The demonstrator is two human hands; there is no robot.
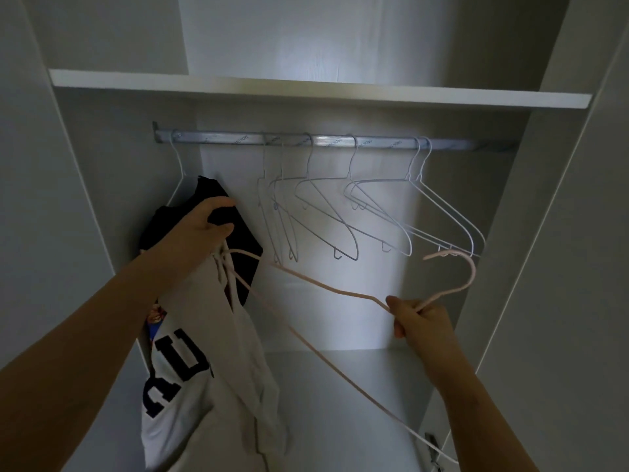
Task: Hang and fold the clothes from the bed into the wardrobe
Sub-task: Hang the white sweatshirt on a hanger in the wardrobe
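White lettered top point(190, 369) hangs low at the left of the wardrobe point(320, 93), bunched in the left hand point(204, 226) beside a hung black garment point(246, 240); the right hand point(422, 321) pinches the pink hanger point(354, 294). Tilting could slide the top off its arm.

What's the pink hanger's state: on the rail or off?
Off. The right hand grips the pink hanger well below the rail, hook free of it.

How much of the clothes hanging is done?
Done: one black garment hangs at the left end of the rail. In hand: the left hand grips a white shirt while the right hand holds a pink hanger, one end at its collar. Left: hooking it on the rail beside the empty hangers. What else waits isn't visible.
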